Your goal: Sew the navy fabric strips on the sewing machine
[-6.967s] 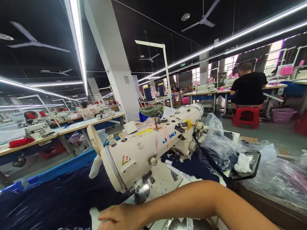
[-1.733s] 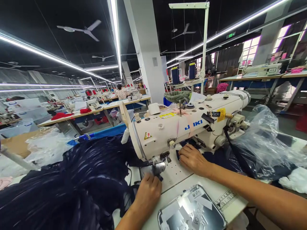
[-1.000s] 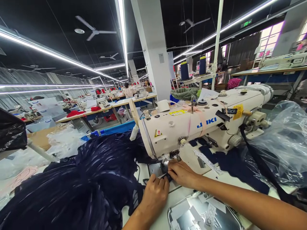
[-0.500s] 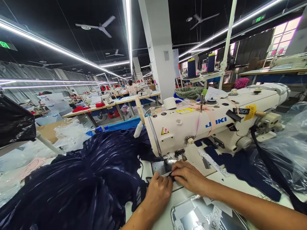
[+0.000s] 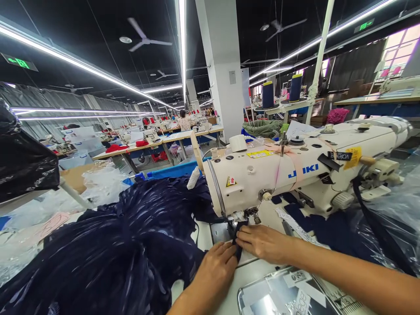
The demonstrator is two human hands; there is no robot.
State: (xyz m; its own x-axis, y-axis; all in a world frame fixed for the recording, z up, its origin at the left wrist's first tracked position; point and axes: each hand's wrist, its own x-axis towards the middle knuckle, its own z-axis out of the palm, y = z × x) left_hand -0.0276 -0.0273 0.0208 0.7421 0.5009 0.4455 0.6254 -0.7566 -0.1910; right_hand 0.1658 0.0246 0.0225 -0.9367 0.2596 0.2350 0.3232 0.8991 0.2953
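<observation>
A narrow navy fabric strip (image 5: 241,232) lies at the needle area of a white sewing machine (image 5: 249,179), close to its presser foot (image 5: 232,224). My right hand (image 5: 262,241) holds the strip's right side, fingers together and fingertips on the cloth. From the left, my left hand (image 5: 219,267) presses the strip's lower part, its fingers bent and close together; its thumb is hidden. Both hands rest low over the machine bed, almost touching. A large heap of navy garments (image 5: 121,245) spreads to the left of my left hand.
Below my right forearm lies a clear-covered metal tray (image 5: 259,295) with white labels. Navy cut pieces (image 5: 337,232) and plastic bags (image 5: 407,188) sit to the right. Thread cones (image 5: 295,89) stand behind the machine. A black bag (image 5: 29,157) hangs at left.
The fabric strip now extends up beside the presser foot, where before only a small dark bit showed between my fingers. My left hand's fingers have flattened somewhat. The view has shifted slightly.
</observation>
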